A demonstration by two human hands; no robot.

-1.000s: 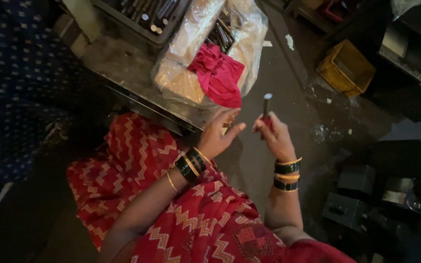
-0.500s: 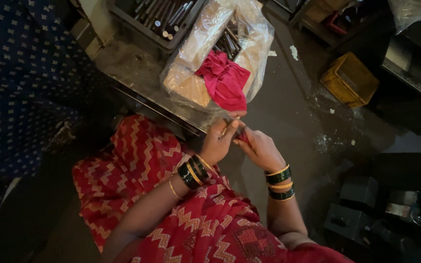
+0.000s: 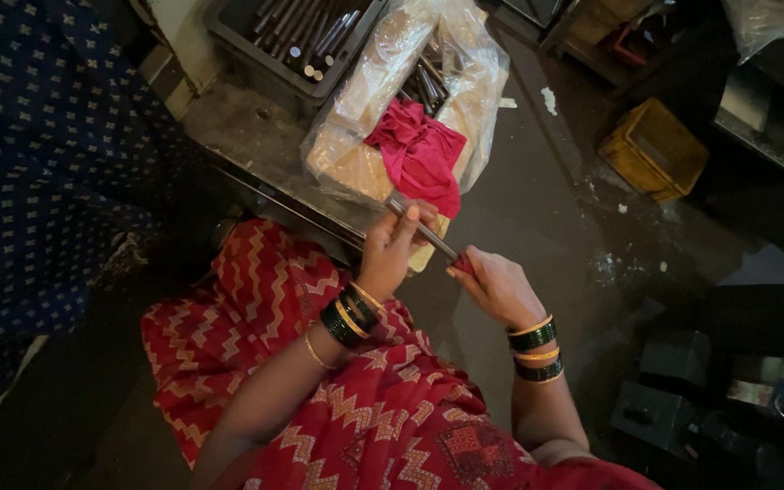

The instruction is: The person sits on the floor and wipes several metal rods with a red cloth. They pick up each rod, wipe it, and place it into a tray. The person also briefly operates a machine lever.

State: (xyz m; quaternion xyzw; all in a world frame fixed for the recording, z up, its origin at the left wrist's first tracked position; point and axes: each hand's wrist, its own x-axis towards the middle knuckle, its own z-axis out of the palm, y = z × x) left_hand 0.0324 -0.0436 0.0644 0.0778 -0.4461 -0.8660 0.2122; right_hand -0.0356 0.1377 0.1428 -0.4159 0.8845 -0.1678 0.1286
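A thin grey metal rod (image 3: 421,229) lies slanted between my two hands. My left hand (image 3: 390,249) grips its upper end with the fingers curled round it. My right hand (image 3: 499,287) holds the lower end, where a bit of red shows at the fingers. Both wrists carry green and gold bangles. Just beyond the hands sits a clear plastic bag (image 3: 390,118) with a crumpled red cloth (image 3: 419,156) and several more rods inside.
A grey crate (image 3: 245,47) of metal rods stands at the top left on a worn bench (image 3: 238,136). A yellow box (image 3: 653,150) lies on the dirty floor to the right. Dark metal boxes (image 3: 682,399) fill the lower right. Blue patterned fabric (image 3: 38,154) hangs at the left.
My right hand held the rod upright a second ago; it has since come down and my left hand has taken hold of the other end. The view has shifted slightly.
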